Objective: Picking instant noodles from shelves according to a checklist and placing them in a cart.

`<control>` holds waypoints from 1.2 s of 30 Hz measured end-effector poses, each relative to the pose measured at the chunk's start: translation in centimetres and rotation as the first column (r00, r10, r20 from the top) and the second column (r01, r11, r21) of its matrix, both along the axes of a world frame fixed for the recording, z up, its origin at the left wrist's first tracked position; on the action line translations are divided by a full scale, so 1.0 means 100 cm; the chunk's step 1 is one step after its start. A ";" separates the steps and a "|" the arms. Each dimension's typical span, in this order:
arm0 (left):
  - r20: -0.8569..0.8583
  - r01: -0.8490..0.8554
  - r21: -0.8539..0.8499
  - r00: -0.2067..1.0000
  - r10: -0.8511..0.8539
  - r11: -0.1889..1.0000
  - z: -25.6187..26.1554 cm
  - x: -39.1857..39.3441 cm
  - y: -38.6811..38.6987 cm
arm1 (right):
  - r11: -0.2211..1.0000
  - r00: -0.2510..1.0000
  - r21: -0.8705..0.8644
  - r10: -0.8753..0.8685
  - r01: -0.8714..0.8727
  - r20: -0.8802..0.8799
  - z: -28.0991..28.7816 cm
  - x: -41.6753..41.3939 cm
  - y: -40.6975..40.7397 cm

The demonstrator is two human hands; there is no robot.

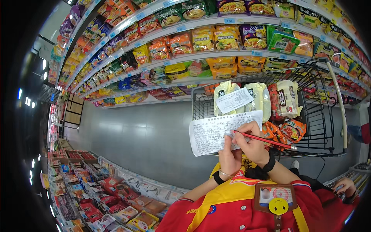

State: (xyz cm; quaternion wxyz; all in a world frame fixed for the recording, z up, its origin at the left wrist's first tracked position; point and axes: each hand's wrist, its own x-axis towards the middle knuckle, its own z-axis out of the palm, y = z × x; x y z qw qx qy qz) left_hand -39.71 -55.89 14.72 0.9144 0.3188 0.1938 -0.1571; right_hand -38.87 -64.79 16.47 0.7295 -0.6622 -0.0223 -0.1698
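A printed paper form (214,136) with handwriting lies flat between my hands. My left hand (230,158) pinches its lower edge, thumb on top. My right hand (252,143) grips a red pencil (265,139), its tip touching the form near the middle. Beyond the form stands a wire shopping cart (321,145). It holds cream bags of instant noodles (262,100), a red and cream noodle multipack (285,100) and several orange noodle packets (293,130). A smaller printed slip (234,100) rests on the cream bags.
Shelves of instant noodles (203,39) curve across the top. Low bins of packaged snacks (116,200) line the lower left, beside the grey floor (139,136). Another person's hand (345,185) shows at the lower right. A badge (275,200) hangs on my chest.
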 end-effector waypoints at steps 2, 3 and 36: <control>0.004 -0.004 0.001 1.000 0.004 1.000 -0.001 0.000 0.000 | 0.997 0.999 -0.074 -0.030 0.031 0.015 -0.005 0.003 0.000; 0.010 -0.005 0.003 1.000 0.005 1.000 -0.002 -0.001 0.000 | 0.997 1.000 -0.075 -0.025 0.025 0.013 -0.006 0.003 0.000; -0.007 0.027 -0.045 1.000 -0.028 0.999 -0.004 -0.005 -0.001 | 0.956 0.995 -0.277 -0.092 0.099 0.039 0.001 0.004 0.000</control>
